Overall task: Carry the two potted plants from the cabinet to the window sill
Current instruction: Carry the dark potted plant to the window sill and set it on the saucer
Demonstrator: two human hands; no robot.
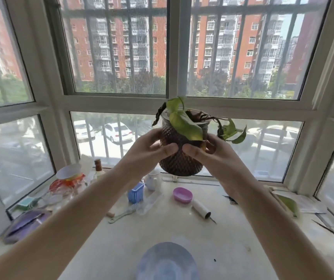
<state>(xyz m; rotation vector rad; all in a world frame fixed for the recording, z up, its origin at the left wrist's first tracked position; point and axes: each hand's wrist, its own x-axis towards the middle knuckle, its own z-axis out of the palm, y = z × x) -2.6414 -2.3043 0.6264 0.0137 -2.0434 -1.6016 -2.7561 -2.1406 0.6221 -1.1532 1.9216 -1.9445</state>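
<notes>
A dark brown textured pot [179, 160] with a drooping green-leaved plant [184, 122] hangs in the air above the far part of the window sill [232, 229]. My left hand [152, 146] grips its left side and my right hand [208, 152] grips its right side, thumbs nearly meeting on the front. The pot is upright and its base is a little above the sill, close to the window frame. No second potted plant is visible.
On the sill lie a pink oval dish [182, 195], a blue striped box [135, 192], a lint roller [201, 209], a comb [122, 214], a white jar [152, 180], a bottle [98, 168], colourful clutter at left [69, 180] and a blue plate [167, 261] near me.
</notes>
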